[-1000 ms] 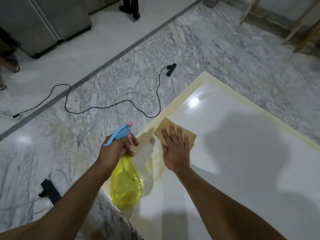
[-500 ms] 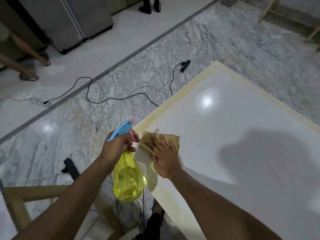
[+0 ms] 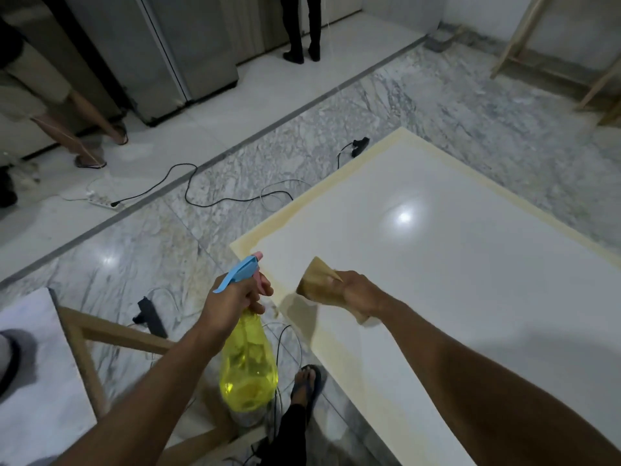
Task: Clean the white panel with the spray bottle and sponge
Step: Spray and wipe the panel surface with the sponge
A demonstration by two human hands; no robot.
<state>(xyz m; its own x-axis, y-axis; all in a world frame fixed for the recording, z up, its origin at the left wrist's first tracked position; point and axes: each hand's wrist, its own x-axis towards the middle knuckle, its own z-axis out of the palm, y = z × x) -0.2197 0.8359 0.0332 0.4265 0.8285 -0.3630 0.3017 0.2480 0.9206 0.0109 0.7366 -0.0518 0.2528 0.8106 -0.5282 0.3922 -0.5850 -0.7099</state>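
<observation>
The left hand (image 3: pixel 232 302) is wrapped around the neck of the spray bottle (image 3: pixel 248 364), fingers curled under the blue trigger head (image 3: pixel 239 274), whose pink nozzle tip points up and away from the knuckles. The yellow, see-through body hangs below the fist, over the marble floor (image 3: pixel 141 250) and just off the near-left edge of the white panel (image 3: pixel 437 280). Below the bottle's base a sandalled foot (image 3: pixel 307 381) and a tangle of black cables (image 3: pixel 215 196) lie on the floor.

Just to the right of that fist, the right hand (image 3: pixel 361 294) clutches the sponge (image 3: pixel 319 284), a thin tan sheet bunched in the closed fingers. Its free end sticks out to the left of the knuckles and is lifted off the surface, casting a shadow on the panel directly beneath. The panel spreads away to the right of this hand, glossy, with a cream border (image 3: pixel 268 227) and a bright light reflection well beyond the fingers.
</observation>
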